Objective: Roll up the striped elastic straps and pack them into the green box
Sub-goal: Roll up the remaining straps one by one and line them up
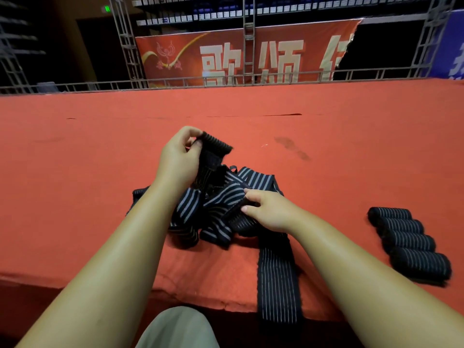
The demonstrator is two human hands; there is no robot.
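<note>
Key relation: the black white-striped elastic strap (216, 148) I hold up runs from my left hand (179, 159) steeply down and toward me into the tangled pile of striped straps (190, 209).
Left grip: fingers curled, pinching the strap's ribbed end above the pile's far side.
Right grip: my right hand (268, 209) pinches a fold on the pile's right side, lower and nearer the pile.
In the way: crossed loops of the pile; I judge the tail may snag.
Around: four rolled striped straps (409, 244) lie well right of the pile; one long flat strap (276, 277) trails from the pile over the red-clothed tabletop (75, 172) edge.
Green box: not in view.
</note>
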